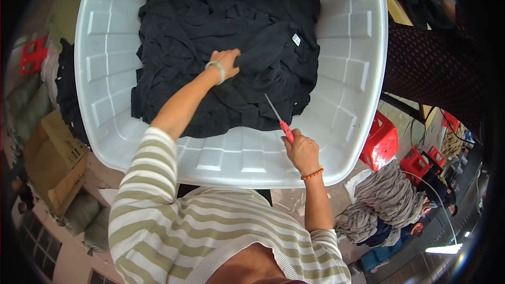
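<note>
A heap of black cloth garments (194, 37) fills the bottom of a large white plastic tub (210, 165). My left hand (225, 64), with a pale bangle at its wrist, is on the middle of the heap. Its fingers are bent into the black cloth, and the tips are partly hidden. Over the tub's near right side, my right hand (303, 152) grips red-handled scissors (285, 129). Their thin metal blades lie together and point up and left at the cloth. A small white label (296, 39) shows on the garments at the right.
Right of the tub stands a red plastic stool (380, 142), with grey cloth bundles (392, 192) nearer me. A person in dark patterned clothing (431, 68) is close to the tub's right rim. On the left are a cardboard box (58, 158), dark cloth and another red stool (33, 55).
</note>
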`<state>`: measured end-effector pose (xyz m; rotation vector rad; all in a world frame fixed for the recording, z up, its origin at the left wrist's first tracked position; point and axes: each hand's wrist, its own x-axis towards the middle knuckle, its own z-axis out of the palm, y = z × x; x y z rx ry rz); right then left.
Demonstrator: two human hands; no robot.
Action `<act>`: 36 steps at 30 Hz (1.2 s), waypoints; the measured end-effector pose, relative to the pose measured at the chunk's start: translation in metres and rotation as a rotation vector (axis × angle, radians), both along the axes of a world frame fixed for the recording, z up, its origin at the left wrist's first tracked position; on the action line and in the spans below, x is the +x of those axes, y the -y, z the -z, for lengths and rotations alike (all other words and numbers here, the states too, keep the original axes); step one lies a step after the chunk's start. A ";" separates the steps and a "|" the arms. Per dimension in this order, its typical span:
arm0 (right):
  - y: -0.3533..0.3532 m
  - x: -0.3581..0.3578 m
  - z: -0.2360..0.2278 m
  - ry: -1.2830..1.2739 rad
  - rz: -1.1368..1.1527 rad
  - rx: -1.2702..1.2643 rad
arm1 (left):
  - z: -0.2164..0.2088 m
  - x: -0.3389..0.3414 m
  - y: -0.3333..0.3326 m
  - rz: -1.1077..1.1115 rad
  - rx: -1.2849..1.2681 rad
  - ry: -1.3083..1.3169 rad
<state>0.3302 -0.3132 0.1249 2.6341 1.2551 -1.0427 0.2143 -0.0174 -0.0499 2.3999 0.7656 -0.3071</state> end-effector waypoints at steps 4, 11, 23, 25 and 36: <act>0.000 0.007 0.005 -0.011 -0.011 0.110 | -0.050 -0.116 0.017 0.232 0.070 -0.360; -0.013 0.009 0.019 -0.019 -0.131 0.103 | -0.081 -0.208 0.046 0.010 0.046 -0.787; 0.001 -0.029 -0.001 -0.125 -0.387 -0.074 | 0.011 -0.131 0.137 0.009 -0.248 -0.308; 0.003 -0.038 0.000 -0.218 -0.452 -0.149 | 0.011 -0.133 0.139 0.447 -0.176 -0.503; -0.044 -0.055 0.029 -0.299 -0.534 0.056 | 0.012 -0.206 0.111 0.038 0.001 -0.168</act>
